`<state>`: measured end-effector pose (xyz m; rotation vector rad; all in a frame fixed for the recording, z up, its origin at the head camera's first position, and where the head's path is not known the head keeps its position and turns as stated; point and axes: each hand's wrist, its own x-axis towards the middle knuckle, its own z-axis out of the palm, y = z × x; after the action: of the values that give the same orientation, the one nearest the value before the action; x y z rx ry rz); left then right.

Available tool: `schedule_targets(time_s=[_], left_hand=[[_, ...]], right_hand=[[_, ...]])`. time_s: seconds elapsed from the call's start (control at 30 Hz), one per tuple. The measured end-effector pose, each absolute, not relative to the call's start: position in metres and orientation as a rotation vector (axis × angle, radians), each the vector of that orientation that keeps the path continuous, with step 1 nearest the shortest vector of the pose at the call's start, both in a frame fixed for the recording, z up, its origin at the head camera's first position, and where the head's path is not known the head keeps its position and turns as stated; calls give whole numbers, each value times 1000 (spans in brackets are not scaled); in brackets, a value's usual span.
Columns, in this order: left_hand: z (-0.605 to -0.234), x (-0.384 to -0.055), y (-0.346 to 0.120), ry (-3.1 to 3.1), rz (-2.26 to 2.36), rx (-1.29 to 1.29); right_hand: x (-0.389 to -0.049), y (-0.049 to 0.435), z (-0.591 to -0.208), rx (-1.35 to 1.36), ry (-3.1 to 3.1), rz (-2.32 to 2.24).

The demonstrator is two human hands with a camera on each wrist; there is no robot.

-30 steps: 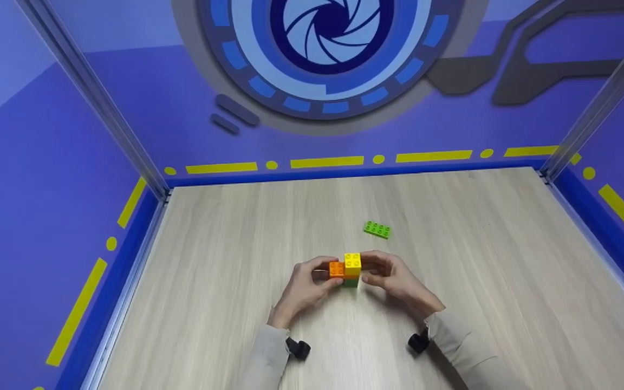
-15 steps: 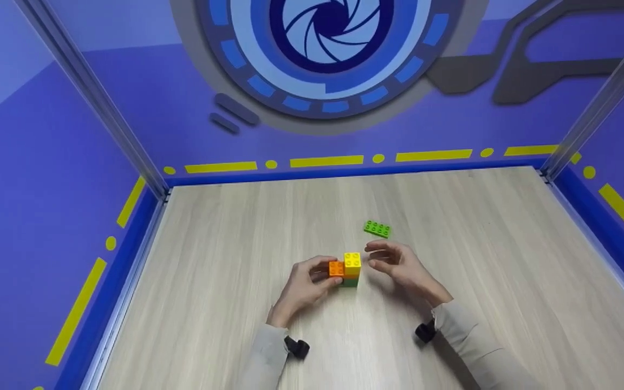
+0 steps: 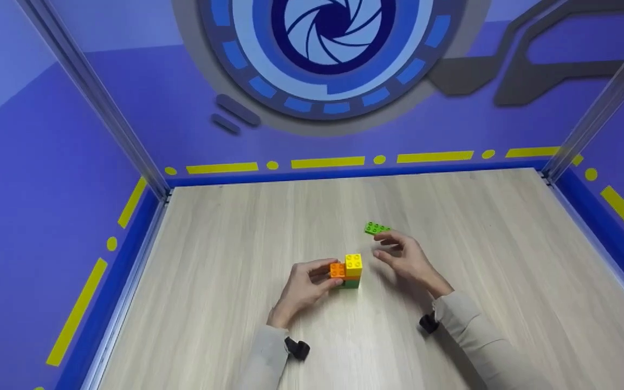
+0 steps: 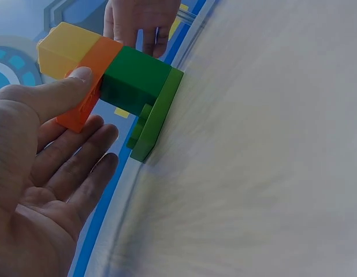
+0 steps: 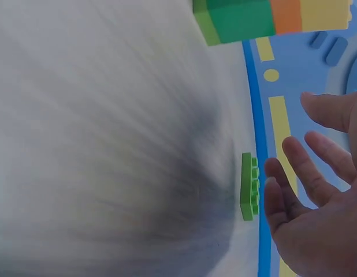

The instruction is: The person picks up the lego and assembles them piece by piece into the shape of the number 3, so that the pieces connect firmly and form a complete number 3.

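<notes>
A stack of toy bricks stands on the table. A yellow brick [image 3: 353, 261] tops it, above an orange brick [image 3: 337, 270] that juts out to the left. Below these, in the left wrist view, come a dark green brick [image 4: 137, 79] and a thin green plate brick [image 4: 159, 117]. My left hand [image 3: 300, 290] pinches the jutting orange part between thumb and fingers. My right hand [image 3: 409, 260] is off the stack, fingers parted and holding nothing. Just beyond its fingertips lies a loose flat lime-green brick [image 3: 375, 227], studs up, partly hidden by the hand in the head view.
The pale wooden table [image 3: 247, 227] meets a blue-purple back wall [image 3: 144, 119] with yellow dashes. Side walls [image 3: 30, 227] enclose it left and right. Dark wrist cameras [image 3: 298, 349] sit at both cuffs.
My right hand has left the stack and moved away to the right and forward, up to the loose lime-green brick. The left hand keeps its pinch on the stack, nearly still.
</notes>
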<state>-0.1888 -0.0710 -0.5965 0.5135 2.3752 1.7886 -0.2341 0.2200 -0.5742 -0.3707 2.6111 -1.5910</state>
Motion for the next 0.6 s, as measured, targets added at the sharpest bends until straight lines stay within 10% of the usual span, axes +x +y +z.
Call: schedule_targets(time_s=[0.6], left_hand=[[-596, -189, -72, 2390, 1771, 530]], right_hand=[[-268, 222, -574, -244, 2778, -1468]])
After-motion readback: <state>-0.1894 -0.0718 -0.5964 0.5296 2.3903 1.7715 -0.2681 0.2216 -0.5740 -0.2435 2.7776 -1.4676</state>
